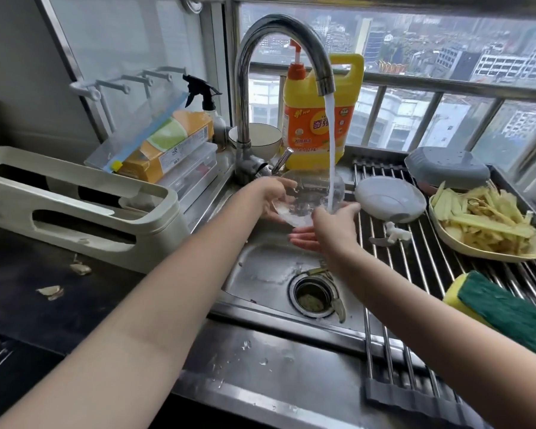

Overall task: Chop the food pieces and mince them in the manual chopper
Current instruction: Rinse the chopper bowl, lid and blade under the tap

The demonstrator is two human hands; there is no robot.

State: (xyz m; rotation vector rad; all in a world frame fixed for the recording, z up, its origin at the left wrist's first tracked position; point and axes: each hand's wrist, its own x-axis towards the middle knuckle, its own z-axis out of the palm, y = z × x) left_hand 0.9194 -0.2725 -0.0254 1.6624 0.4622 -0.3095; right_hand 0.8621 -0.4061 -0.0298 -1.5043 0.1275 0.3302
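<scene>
My left hand (274,196) holds the chopper's clear bowl (307,201) tilted over the sink, under water running from the tap (325,83). My right hand (328,227) is at the bowl's right side with its fingers spread, under the stream. The chopper's pale grey lid (390,199) lies on the roll-up rack, and its white blade piece (392,235) lies just in front of it. A shallow dish (458,243) heaped with yellowish food strips and peels (489,218) sits on the rack at the right.
A yellow detergent jug (319,131) and a white bowl (260,134) stand behind the tap. The steel sink (260,274) has a strainer drain (314,297). A sponge (502,301) lies at the rack's right; a cream rack (75,205) stands on the left.
</scene>
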